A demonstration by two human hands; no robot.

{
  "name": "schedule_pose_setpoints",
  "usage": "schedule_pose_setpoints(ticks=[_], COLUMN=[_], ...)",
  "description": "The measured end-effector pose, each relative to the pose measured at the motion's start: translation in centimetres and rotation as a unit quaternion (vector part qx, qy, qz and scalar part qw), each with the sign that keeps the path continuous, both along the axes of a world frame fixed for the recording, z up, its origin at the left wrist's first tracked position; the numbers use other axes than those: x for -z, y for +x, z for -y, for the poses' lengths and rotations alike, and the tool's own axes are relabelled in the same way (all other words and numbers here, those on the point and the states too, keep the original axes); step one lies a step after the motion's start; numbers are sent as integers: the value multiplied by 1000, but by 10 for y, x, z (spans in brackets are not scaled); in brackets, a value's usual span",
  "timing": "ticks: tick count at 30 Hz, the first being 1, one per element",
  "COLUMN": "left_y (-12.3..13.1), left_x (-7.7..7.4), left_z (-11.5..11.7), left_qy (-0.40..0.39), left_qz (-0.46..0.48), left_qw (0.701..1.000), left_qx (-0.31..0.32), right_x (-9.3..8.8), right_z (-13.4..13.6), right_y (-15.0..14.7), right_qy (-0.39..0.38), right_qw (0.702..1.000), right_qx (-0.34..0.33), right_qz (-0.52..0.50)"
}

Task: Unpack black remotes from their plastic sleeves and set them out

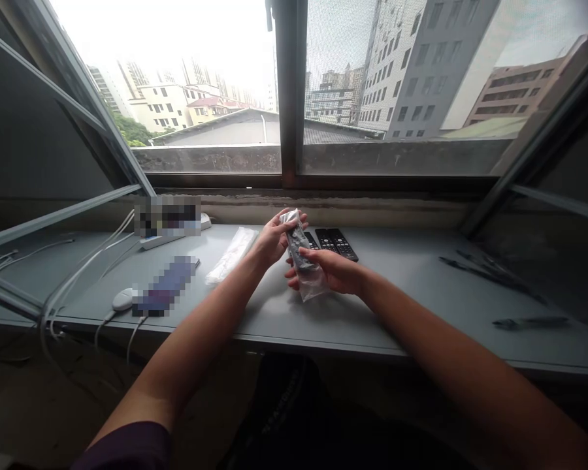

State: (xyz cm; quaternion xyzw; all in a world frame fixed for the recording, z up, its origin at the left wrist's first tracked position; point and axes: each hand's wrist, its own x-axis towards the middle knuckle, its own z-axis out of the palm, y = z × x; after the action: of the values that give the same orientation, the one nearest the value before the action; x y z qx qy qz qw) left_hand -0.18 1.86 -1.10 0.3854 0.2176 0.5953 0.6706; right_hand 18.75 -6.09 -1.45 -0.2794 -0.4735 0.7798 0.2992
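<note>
Bagged remote (296, 247) held firmly
My left grip (274, 240) and right grip (330, 271) clamp it from either side; two more remotes (336, 243) lie just beside on the table (396, 303).

Nothing legible. Btn marks on the 2 remotes (336, 243) on the table (411, 313) & the bagged remote (296, 245) too small to read. Pixelated blocks cover the item by the power strip (159, 239) & the dark item (164, 286). Light print on the dark cloth (279, 398) too blurred, can't tell.
</note>
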Motion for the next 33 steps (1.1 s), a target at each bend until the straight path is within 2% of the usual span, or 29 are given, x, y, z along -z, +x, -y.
schedule_pose_setpoints(ticks=[4, 10, 17, 23, 29, 33], left_y=[0, -7, -5, -6, -7, -7], left_x=[-2, -8, -6, -6, -6, -3], left_z=[2, 2, 1, -1, 2, 0], left_qy=[7, -39, -51, -20, -9, 4], left_qz=[-44, -93, -110, -118, -151, -162], left_qw=[999, 994, 992, 993, 988, 987], left_qx=[7, 39, 33, 4, 35, 10], right_x=[1, -3, -1, -1, 0, 0], right_z=[1, 1, 0, 2, 2, 1], right_y=[-2, -5, -4, -5, -6, -5], right_qy=[-1, -5, 3, -4, 21, 20], right_qw=[999, 998, 999, 998, 998, 999], right_qx=[43, 57, 34, 56, 51, 50], right_qz=[-6, -14, -9, 10, -13, -6])
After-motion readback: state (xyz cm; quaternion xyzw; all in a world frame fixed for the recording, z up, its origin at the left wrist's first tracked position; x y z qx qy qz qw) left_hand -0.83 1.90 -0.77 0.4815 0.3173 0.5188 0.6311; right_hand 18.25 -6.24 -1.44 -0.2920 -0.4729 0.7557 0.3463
